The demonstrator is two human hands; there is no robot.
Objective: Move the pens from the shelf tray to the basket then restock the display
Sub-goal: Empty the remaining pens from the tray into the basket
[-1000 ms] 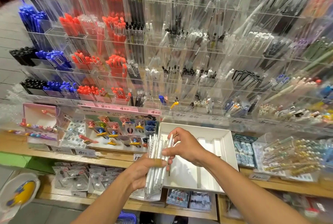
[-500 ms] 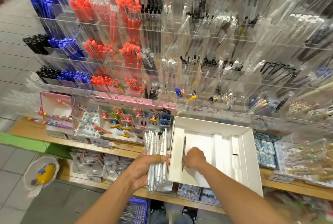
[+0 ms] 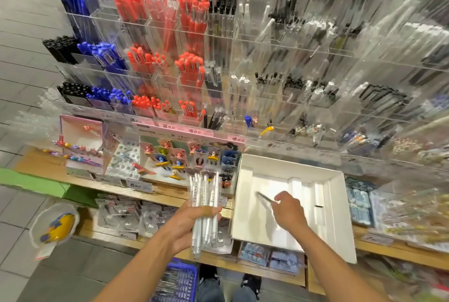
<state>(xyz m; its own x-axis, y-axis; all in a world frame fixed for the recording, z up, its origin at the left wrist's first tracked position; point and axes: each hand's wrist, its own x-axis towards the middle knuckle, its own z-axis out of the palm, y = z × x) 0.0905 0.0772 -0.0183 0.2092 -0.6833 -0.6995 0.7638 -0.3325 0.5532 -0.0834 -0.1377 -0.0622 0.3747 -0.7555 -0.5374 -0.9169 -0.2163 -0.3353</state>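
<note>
pens (image 3: 204,214), a bundle of white ones, stand nearly upright in the left hand (image 3: 188,222), whose fingers and thumb are wrapped round the middle of the bundle; the tips rise above the fist and the lower ends hang below it. the bundle sits just left of the white shelf tray (image 3: 337,216), in front of the shelf edge. the right hand (image 3: 288,211) is over the tray, apart from the left one, and pinches the end of a single thin pen (image 3: 263,197) between fingertips and thumb; that pen slants up and to the left from the hand and is blurred, so whether its far end touches the tray floor cannot be told. the tray lies on a wooden shelf (image 3: 170,194) and its floor round the right hand is bare white, with low dividers beyond the hand. below the left forearm, on the floor, is a blue basket (image 3: 179,282) with thin pens lying in it. above both hands rises a clear acrylic display (image 3: 267,34) with rows of blue, red, black and white pens. beyond the left hand stands a card of small character clips (image 3: 184,155).
</note>
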